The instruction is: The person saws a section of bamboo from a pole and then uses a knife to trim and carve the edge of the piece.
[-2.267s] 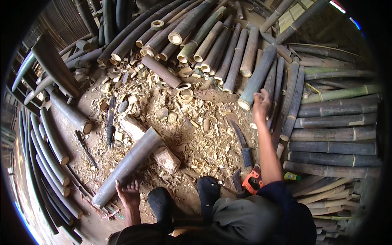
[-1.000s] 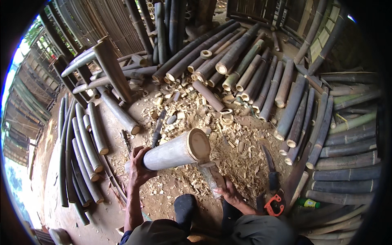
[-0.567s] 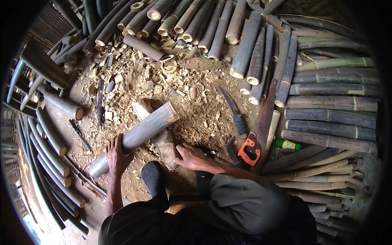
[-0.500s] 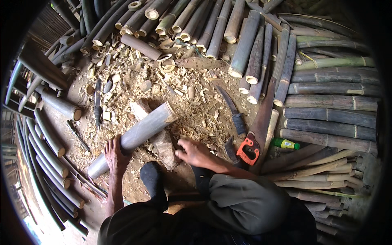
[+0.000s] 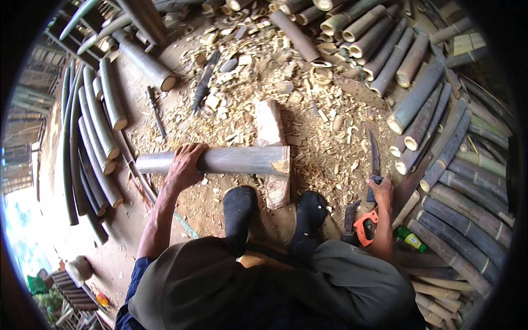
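Note:
A grey bamboo tube lies crosswise over a wooden block. My left hand is wrapped over the tube left of its middle, and its right end shows a pale cut patch. To the right, my right hand has its fingers closed round the black-wrapped handle of a curved knife, whose blade points away from me over the ground. Close below that hand are the orange handle of a saw and a short hooked blade.
Bamboo shavings cover the ground ahead. Stacked bamboo poles line the right side, and curved bamboo lengths lie at left. A dark wrapped tool rests among the shavings. A green bottle lies beside the saw.
My right hand has moved from beside the block to the knife's handle at the right. The bamboo tube has gone from slanted to nearly level in view, as the whole view has turned.

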`<state>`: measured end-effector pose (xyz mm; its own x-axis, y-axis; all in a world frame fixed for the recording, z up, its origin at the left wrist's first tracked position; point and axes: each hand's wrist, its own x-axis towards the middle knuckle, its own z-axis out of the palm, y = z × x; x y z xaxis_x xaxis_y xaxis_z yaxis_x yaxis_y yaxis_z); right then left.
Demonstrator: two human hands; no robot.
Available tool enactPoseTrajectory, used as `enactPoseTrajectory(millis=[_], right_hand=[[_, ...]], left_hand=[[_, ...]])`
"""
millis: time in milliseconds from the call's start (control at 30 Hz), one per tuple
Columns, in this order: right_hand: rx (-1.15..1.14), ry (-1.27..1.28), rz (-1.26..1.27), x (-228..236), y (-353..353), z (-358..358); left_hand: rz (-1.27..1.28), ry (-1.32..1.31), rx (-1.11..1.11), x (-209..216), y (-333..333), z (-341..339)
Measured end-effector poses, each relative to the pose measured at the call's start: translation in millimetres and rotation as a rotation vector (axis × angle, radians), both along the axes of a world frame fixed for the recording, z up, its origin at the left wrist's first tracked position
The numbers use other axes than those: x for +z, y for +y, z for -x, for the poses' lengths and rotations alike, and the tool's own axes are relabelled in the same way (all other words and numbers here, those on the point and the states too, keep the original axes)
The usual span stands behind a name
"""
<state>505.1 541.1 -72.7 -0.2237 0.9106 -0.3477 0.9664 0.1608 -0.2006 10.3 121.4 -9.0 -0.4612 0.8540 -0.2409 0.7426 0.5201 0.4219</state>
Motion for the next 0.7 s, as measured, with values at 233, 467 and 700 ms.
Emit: enactPoseTrajectory(millis=[233, 467, 700], right_hand=[[0.075, 0.046, -0.005, 2.8, -1.6, -12.4], [-0.362, 0.910, 0.469, 56.1, -58.2, 54.6], [-0.015, 0.754, 0.613, 89.2, -144.4, 128.2]], left_hand=[[0.005, -0.023, 0.030, -0.9, -9.4, 2.3], [0.058, 0.014, 0.107, -2.1, -21.3, -3.4], [0.155, -0.131, 0.027, 10.0, -3.3, 7.0]])
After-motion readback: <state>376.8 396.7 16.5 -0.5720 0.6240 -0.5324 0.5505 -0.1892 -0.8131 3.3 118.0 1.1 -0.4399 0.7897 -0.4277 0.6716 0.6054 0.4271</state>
